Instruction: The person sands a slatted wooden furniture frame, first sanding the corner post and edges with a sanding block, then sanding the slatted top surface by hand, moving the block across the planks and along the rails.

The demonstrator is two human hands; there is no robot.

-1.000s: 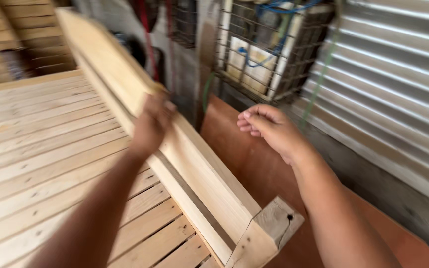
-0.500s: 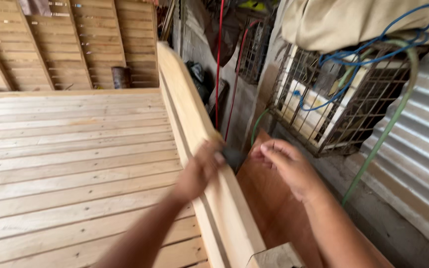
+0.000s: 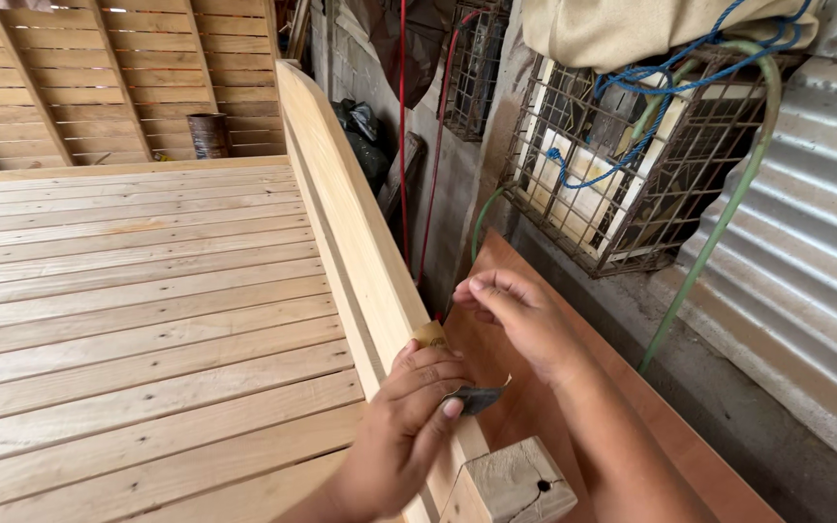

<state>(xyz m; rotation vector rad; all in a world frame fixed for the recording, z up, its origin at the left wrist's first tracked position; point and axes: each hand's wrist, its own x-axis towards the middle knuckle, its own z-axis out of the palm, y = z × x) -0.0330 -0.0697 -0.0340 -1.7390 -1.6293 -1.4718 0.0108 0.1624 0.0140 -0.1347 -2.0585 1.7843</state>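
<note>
My left hand presses a folded piece of sandpaper against the outer face of a pale wooden side rail. The rail runs along the right edge of a slatted wooden platform. My right hand hovers just right of the rail, fingers loosely curled and holding nothing, a little above the sandpaper. A square wooden post with a small hole stands at the rail's near end, below both hands.
An orange-brown board leans below my right arm. A wire cage with blue rope and a green hose stands to the right, beside corrugated metal sheeting. A slatted wooden wall and a rusty can are at the back.
The view has swung up and left along the rail. My left hand slid down toward the corner post, now with sandpaper visible under its fingers. My right hand stayed beside the rail.
</note>
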